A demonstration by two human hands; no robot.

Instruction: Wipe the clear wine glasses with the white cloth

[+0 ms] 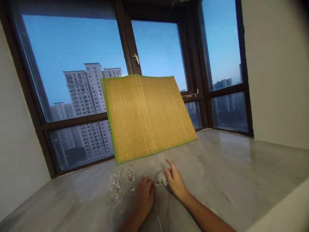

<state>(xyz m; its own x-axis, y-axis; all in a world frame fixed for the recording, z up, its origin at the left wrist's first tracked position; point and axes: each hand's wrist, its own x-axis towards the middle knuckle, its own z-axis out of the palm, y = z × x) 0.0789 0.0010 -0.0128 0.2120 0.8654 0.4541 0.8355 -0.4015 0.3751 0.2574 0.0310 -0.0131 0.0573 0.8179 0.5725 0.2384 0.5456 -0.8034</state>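
My left hand [145,192] is closed, its fingers curled round what looks like the thin stem of a small glass [156,185] lying sideways. A crumpled whitish cloth [162,178] covers the far end of that glass, between my two hands. My right hand [177,183] is against the cloth with its thumb; its index finger points outward, and its other fingers are mostly hidden, seemingly closed on the cloth. Left of my left hand stand clear stemmed glasses, one goblet [116,184] nearer and another glass [131,176] just behind it.
A bamboo mat [149,117] with green edging leans upright against the window behind the glasses. Everything rests on a grey marbled sill [217,174]. Dark window frames [77,121] run along the back, and pale walls [275,74] close both sides.
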